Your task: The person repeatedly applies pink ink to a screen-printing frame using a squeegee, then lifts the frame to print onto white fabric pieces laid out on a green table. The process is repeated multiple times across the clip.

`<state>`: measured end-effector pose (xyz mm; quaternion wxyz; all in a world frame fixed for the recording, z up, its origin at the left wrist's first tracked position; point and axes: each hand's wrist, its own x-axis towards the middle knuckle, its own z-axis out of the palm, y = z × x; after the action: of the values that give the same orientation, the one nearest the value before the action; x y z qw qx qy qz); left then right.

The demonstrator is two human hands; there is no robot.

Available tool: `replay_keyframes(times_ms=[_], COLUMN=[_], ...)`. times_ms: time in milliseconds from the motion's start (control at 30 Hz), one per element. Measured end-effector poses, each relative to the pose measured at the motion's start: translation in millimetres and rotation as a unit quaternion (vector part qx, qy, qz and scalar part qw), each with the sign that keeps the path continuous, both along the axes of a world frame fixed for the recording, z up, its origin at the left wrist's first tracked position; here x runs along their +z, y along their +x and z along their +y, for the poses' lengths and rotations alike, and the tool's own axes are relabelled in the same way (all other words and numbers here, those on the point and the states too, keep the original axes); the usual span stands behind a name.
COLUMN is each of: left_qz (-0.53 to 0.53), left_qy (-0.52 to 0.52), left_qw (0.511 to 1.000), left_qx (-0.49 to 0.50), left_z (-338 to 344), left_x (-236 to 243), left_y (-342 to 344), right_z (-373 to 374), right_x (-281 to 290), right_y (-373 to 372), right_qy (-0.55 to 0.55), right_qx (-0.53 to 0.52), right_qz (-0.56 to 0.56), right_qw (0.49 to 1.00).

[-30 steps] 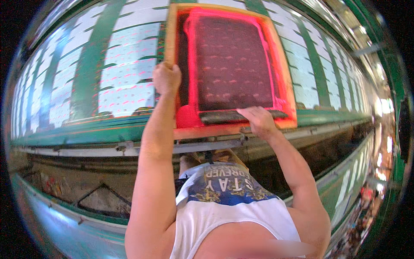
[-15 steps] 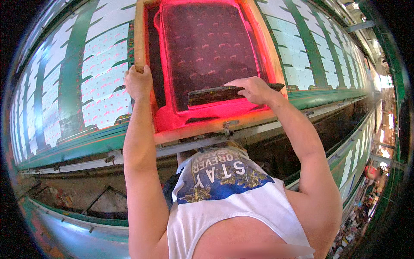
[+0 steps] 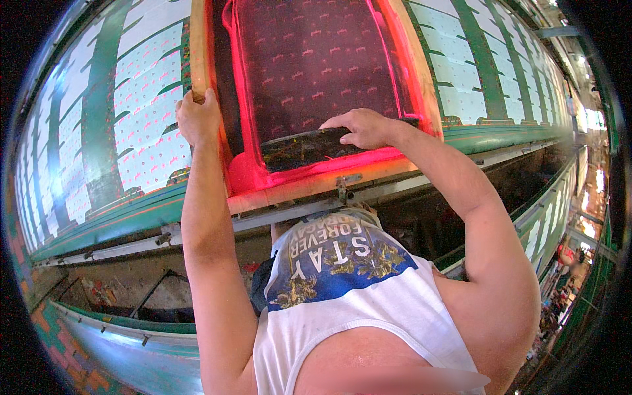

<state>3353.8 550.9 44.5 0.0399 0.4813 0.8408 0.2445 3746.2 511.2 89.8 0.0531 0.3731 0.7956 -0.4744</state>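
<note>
A wooden-framed printing screen (image 3: 421, 79) lies on the long green table before me, its dark mesh bordered with bright pink ink (image 3: 240, 85) and showing rows of small pink motifs. My left hand (image 3: 199, 118) is closed around the left rail of the frame. Inside the near end of the screen, a dark ink-stained squeegee (image 3: 296, 150) lies crosswise with its broad face showing. My right hand (image 3: 362, 128) grips the squeegee's upper edge, thumb on the near side and index finger stretched along it. The far end of the screen runs out of view.
White sheets with small pink prints (image 3: 148, 99) lie in rows left of the screen, and more pale sheets (image 3: 454, 69) to its right. A metal rail (image 3: 263, 217) with a clamp (image 3: 342, 187) follows the table's near edge. Behind me stands another long table (image 3: 151, 352).
The squeegee has shifted slightly left within the screen, and more of its face shows. My right hand has moved with it. My left hand keeps its hold on the frame; the whole view has shifted slightly.
</note>
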Motion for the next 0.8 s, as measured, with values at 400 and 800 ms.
replay_keyframes(times_ms=[400, 800], left_qz=[0.019, -0.071], left_qy=[0.0, 0.03], left_qw=[1.0, 0.997], left_qx=[0.002, 0.022], left_z=[-1.1, -4.1], left_x=[-8.6, -8.6], left_y=[-3.9, -3.5], right_z=[90.2, 344.1], right_x=[-47.6, -1.4], right_y=[3.7, -41.1], right_qy=[-0.27, 0.435], right_qx=[0.056, -0.007], right_qz=[0.115, 0.023], right_qw=[0.954, 0.9])
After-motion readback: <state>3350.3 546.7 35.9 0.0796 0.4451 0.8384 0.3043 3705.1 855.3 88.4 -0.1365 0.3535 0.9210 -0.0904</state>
